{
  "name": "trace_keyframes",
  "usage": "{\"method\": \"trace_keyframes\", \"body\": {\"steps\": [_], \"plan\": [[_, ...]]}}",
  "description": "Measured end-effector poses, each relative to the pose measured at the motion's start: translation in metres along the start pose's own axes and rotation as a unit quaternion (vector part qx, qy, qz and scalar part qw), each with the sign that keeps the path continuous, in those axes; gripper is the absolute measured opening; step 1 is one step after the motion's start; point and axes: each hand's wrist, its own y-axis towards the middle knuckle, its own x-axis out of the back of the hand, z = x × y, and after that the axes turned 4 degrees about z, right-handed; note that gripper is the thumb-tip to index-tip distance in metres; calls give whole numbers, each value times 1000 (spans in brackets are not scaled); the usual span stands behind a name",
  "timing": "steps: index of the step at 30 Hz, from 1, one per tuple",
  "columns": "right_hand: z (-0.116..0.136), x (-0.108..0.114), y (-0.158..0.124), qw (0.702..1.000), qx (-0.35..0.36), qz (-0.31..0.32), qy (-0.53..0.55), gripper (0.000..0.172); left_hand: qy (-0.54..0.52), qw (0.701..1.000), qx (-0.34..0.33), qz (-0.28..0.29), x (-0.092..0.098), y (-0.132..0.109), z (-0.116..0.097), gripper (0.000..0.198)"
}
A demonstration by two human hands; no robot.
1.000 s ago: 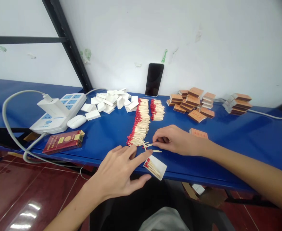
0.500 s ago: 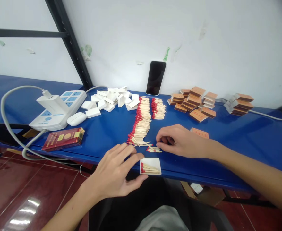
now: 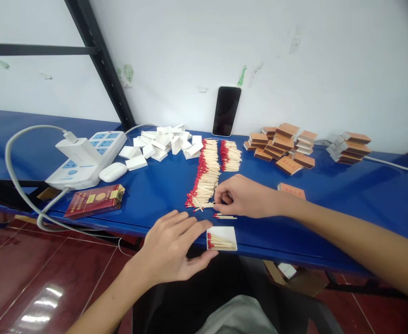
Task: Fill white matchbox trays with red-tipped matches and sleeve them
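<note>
My left hand (image 3: 178, 246) steadies a white matchbox tray (image 3: 229, 231) at the front edge, its thumb and forefinger closed against the tray's left end. Red-tipped matches (image 3: 221, 242) lie inside, heads to the left. My right hand (image 3: 240, 197) pinches a match (image 3: 209, 205) by its pale end, at the near end of a long row of matches (image 3: 209, 171). Just below its fingers, a few loose matches (image 3: 226, 216) lie on the blue shelf. A shorter pile of matches (image 3: 230, 157) sits behind that hand.
White empty trays (image 3: 162, 141) are heaped at the back left, orange matchbox sleeves (image 3: 280, 144) at the back right. One sleeve (image 3: 292, 190) lies beside my right forearm. A phone (image 3: 226, 111) leans on the wall. A power strip (image 3: 85, 171) and red cigarette pack (image 3: 95, 200) stand left.
My right hand has moved left to the near end of the match row and closed on a match there. Fewer loose matches show below it. My left hand stays at the tray.
</note>
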Motion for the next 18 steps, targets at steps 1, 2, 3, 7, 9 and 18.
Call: {"method": "trace_keyframes", "body": {"steps": [1, 2, 3, 7, 9, 18], "plan": [[0, 3, 0, 1000, -5, 18, 17, 18, 0, 1000, 0, 2, 0, 0, 0, 29], [0, 5, 0, 999, -8, 34, 33, 18, -1, 1000, -1, 5, 0, 0, 0, 29], [-1, 7, -1, 998, -11, 45, 48, 18, -2, 1000, -2, 6, 0, 0, 0, 29], [-9, 15, -9, 995, -31, 50, 74, 19, -3, 1000, -1, 8, 0, 0, 0, 30], [-13, 18, -15, 996, -51, 37, 55, 19, -1, 1000, 2, 16, -1, 0, 1, 30], [-20, 22, -37, 992, -123, 7, -17, 20, 26, 999, -9, 31, -2, 0, 3, 34]]}}
